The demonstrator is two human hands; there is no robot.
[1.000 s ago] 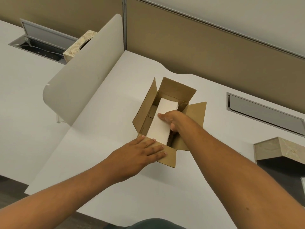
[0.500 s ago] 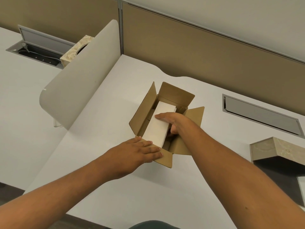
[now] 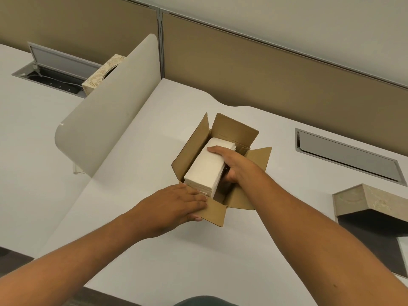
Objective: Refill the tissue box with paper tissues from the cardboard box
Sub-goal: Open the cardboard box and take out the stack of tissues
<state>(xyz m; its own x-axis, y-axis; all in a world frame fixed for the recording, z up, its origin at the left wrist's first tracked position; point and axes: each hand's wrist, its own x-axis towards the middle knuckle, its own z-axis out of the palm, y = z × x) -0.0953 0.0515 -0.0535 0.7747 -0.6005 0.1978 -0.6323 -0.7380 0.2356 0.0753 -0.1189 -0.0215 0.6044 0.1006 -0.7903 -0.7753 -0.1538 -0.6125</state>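
An open brown cardboard box (image 3: 237, 131) stands in the middle of the white desk with its flaps spread. A white stack of paper tissues (image 3: 204, 167) sticks up out of it, tilted. My right hand (image 3: 234, 164) grips the stack, thumb across its top and fingers down its right side. My left hand (image 3: 178, 204) lies flat on the box's near flap, pressing it down. A beige marbled tissue box (image 3: 375, 200) with a dark underside sits at the right edge, partly cut off.
A curved white divider panel (image 3: 110, 111) stands to the left between two desks. Behind it lies a patterned tissue box (image 3: 103, 74) beside an open cable hatch (image 3: 50, 71). A shut grey cable hatch (image 3: 346, 157) is set into the desk at right. Brown partition walls run along the back.
The tissue stack has risen higher out of the cardboard box in my right hand. My left hand stays pressed on the near flap. The view has shifted slightly.
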